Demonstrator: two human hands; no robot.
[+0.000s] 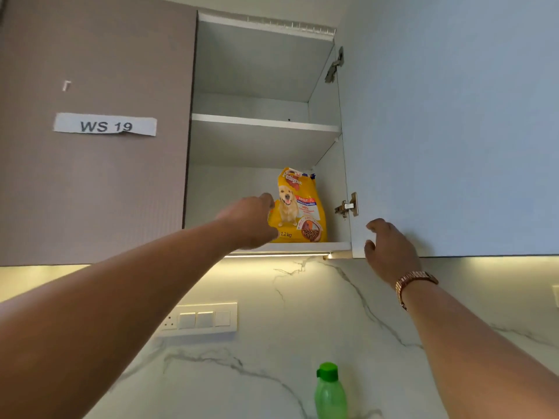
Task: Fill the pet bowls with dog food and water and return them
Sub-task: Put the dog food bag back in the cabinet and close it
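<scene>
Wall cabinet stands open; its door is swung wide to the right, hinges exposed. The upper shelf carries nothing visible. The food bag stands upright on the bottom shelf, toward the right side, near the front edge and just clear of the right inner wall. Open room lies to its left and above it up to the shelf.

Left hand is raised in front of the bag's left edge, fingers loosely curled and overlapping the bag; whether they grip it cannot be told. Right hand is at the door's lower corner, fingers partly open, apparently touching the edge but not closed on it. A watch sits on that wrist.

Below, a green bottle stands against the marble backsplash, well apart from the switch plate.
</scene>
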